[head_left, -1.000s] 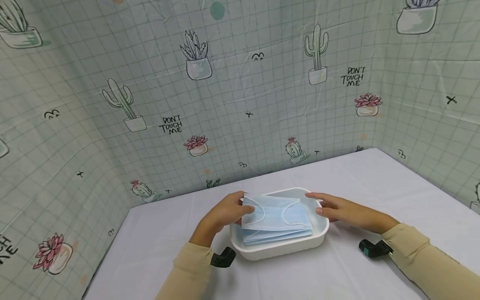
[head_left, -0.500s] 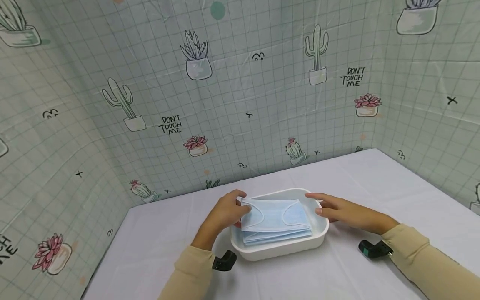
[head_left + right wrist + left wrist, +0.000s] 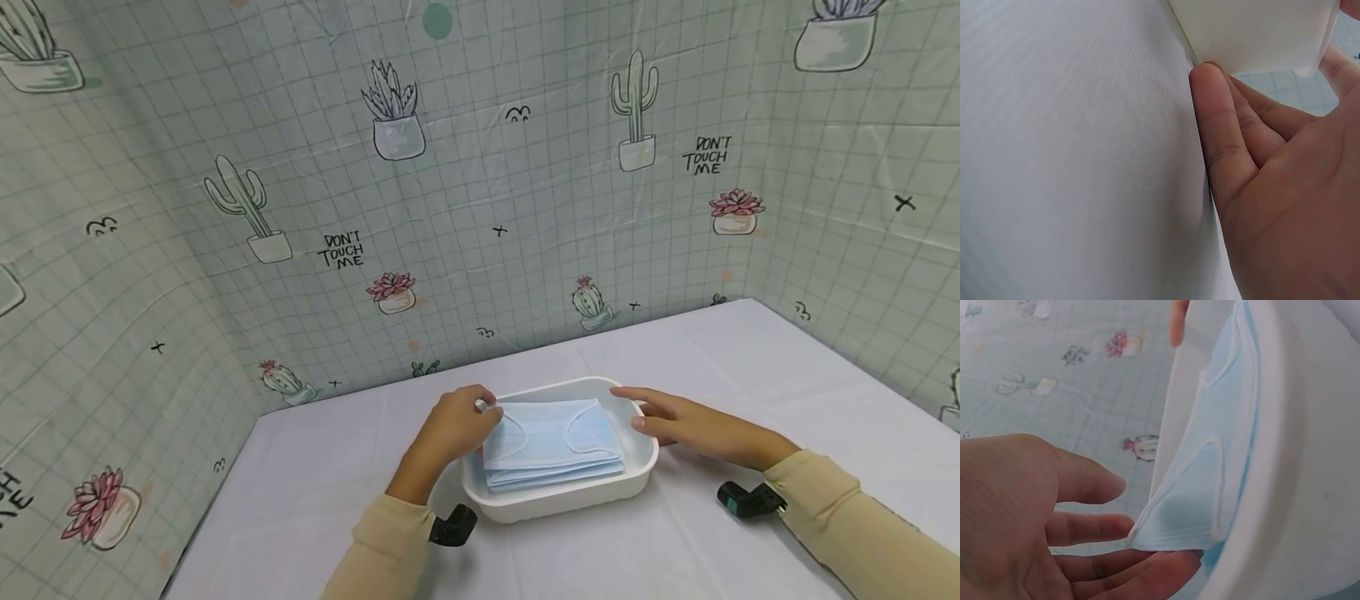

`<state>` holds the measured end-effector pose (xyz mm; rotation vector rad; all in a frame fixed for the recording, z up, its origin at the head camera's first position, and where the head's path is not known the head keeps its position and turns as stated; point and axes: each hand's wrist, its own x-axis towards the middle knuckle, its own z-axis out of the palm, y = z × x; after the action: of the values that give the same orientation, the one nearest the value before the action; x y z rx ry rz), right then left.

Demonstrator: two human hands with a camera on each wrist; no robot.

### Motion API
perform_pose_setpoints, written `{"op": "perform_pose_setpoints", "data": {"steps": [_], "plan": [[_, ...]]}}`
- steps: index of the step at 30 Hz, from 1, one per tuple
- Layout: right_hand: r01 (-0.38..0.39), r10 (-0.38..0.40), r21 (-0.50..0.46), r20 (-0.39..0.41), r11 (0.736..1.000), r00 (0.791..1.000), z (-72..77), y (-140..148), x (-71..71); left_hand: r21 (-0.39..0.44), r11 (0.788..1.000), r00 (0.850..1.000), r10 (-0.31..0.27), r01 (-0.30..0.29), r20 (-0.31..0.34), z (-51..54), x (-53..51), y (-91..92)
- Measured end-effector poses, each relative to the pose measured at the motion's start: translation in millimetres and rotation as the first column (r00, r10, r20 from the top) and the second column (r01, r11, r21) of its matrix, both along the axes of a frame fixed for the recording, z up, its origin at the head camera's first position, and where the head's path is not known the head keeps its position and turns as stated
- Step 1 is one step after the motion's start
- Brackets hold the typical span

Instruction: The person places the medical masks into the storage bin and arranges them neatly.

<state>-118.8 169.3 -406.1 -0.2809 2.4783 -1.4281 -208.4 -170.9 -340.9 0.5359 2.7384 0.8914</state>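
Observation:
A stack of light blue face masks [image 3: 551, 437] with white ear loops lies in a white plastic box [image 3: 558, 502]. My left hand [image 3: 453, 425] is at the box's left end. In the left wrist view its thumb stands apart from the top mask [image 3: 1210, 425], while fingertips [image 3: 1175, 569] touch the mask's near end from below; the fingers are fairly straight. My right hand [image 3: 686, 423] holds the box's right end, with index finger and thumb at the rim. Other fingers [image 3: 1213, 94] lie against the outer wall near the tablecloth, as the right wrist view shows.
The box stands on a table with a white cloth [image 3: 300, 492]. A curtain with cactus prints [image 3: 495, 167] rises behind and along both sides. Each wrist wears a small black device [image 3: 453, 527].
The left end of the top mask has come down onto the stack. My left hand has loosened from it and shifted slightly. The right hand and the box stay in place.

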Motion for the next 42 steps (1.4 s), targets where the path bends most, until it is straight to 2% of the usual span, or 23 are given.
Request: {"op": "perform_pose_setpoints", "data": {"steps": [3,10,15,18,26,34,38,42], "plan": [[0.001,-0.001,0.005,-0.004,1.0,1.0,1.6,0.0,-0.6,-0.021,1.0,1.0,-0.006,0.006,-0.022,1.3,0.6,0.4],[0.0,0.0,-0.004,-0.004,1.0,1.0,0.5,0.9,-3.6,-0.115,0.993,0.99,-0.014,-0.002,-0.139,3.4,1.9,1.8],[0.008,-0.008,-0.01,0.0,1.0,1.0,0.4,0.7,-4.3,-0.126,0.992,0.983,0.005,-0.029,-0.183,4.4,3.8,3.0],[0.003,-0.003,-0.005,-0.003,1.0,1.0,2.7,0.7,-3.9,-0.119,0.992,0.982,0.019,-0.042,-0.186,6.2,5.0,3.3],[-0.012,0.012,0.005,-0.005,1.0,1.0,11.2,0.3,-1.6,-0.122,0.992,0.983,0.009,-0.032,-0.181,10.9,5.3,2.6],[-0.007,0.007,0.002,0.008,1.0,1.0,6.2,1.1,-2.9,-0.149,0.989,0.984,-0.006,-0.021,-0.18,12.1,5.1,1.7],[-0.006,0.006,-0.006,0.014,1.0,1.0,3.5,1.5,-1.7,-0.123,0.992,0.984,0.007,-0.029,-0.18,11.7,5.5,-2.5],[-0.014,0.014,-0.018,0.01,1.0,1.0,3.5,0.5,0.4,-0.072,0.996,0.975,0.042,-0.059,-0.22,9.9,5.8,-10.5]]}}
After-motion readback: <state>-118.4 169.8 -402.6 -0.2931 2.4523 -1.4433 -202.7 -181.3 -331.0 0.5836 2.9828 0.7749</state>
